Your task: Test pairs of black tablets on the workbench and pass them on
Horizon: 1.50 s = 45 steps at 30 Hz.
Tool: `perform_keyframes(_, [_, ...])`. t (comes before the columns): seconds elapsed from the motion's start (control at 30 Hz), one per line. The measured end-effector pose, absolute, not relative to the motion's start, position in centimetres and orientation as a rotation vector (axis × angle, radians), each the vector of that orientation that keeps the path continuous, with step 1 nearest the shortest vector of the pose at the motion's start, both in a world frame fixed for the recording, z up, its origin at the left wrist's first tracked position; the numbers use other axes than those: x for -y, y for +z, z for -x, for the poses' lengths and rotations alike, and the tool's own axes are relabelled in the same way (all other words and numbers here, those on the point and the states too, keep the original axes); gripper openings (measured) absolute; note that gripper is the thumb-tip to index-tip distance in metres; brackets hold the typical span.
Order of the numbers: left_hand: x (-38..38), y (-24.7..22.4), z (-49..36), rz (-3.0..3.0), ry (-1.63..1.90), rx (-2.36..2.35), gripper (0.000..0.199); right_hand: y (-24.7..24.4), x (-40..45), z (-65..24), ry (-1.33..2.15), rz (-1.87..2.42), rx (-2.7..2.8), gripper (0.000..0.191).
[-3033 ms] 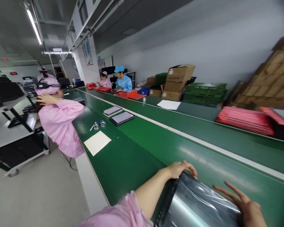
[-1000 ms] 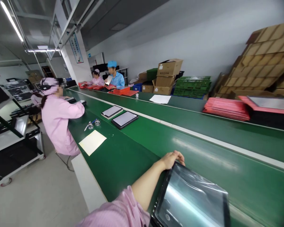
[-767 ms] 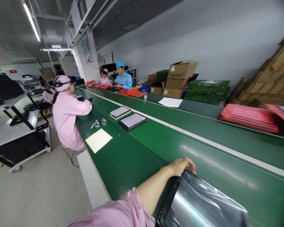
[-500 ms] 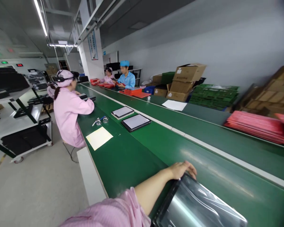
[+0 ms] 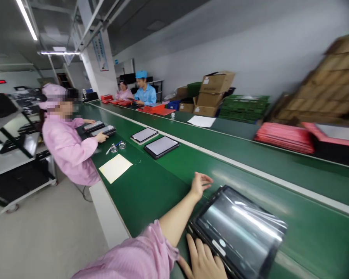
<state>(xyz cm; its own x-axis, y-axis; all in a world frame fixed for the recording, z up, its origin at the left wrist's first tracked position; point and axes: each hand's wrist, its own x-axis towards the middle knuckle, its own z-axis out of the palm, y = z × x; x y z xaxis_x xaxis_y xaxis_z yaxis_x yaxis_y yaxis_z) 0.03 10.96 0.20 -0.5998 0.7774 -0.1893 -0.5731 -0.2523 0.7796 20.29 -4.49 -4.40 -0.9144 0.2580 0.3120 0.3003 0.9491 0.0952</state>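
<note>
A dark tablet-like device [image 5: 241, 228] under clear, shiny film lies on the green bench at the lower right. It rests on something black. My left hand [image 5: 200, 185] hovers by its far left corner, fingers apart and holding nothing. At the near edge, my right hand [image 5: 205, 259] touches the device's black side with its fingers spread. Further up the bench lie two pale-screened tablets [image 5: 162, 146] [image 5: 144, 135]. A cream paper sheet [image 5: 115, 168] is to their left, with small clear round items [image 5: 122, 145] beyond it.
A person in pink [image 5: 66, 135] handles dark devices [image 5: 103, 130] at the left edge of the bench. Two people sit further back near red trays [image 5: 153, 109]. Red folders [image 5: 283, 138] are stacked on the right. A white rail [image 5: 221, 155] runs lengthwise.
My left hand has come off the device's corner and moved left. My right hand has come into view at the near edge. The person in pink has turned, showing both hands on the devices.
</note>
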Motion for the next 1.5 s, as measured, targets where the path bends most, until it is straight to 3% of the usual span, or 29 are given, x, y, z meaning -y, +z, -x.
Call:
perform_keyframes(0.33, [-10.1,0.3,0.2,-0.217,2.004,-0.931,0.058,1.0,-2.9,-17.3,0.013,0.951,2.846,0.05])
perform_keyframes(0.67, [-10.3,0.0,0.4,-0.173,2.007,-0.879,0.059,1.3,-9.7,-20.3,0.239,1.388,2.732,0.044])
perform_keyframes(0.93, [-10.1,0.1,0.4,-0.156,1.977,-0.855,0.056,0.2,-14.3,-24.8,-0.024,1.931,2.207,0.052])
perform_keyframes(1.1, [-10.0,0.4,0.3,-0.166,1.958,-0.863,0.052,-0.6,-15.3,-26.3,-0.13,1.861,2.11,0.045])
perform_keyframes(1.5, [-10.5,0.8,0.0,-0.236,1.958,-1.084,0.026,-0.6,-15.3,-24.6,0.104,1.217,2.23,0.034])
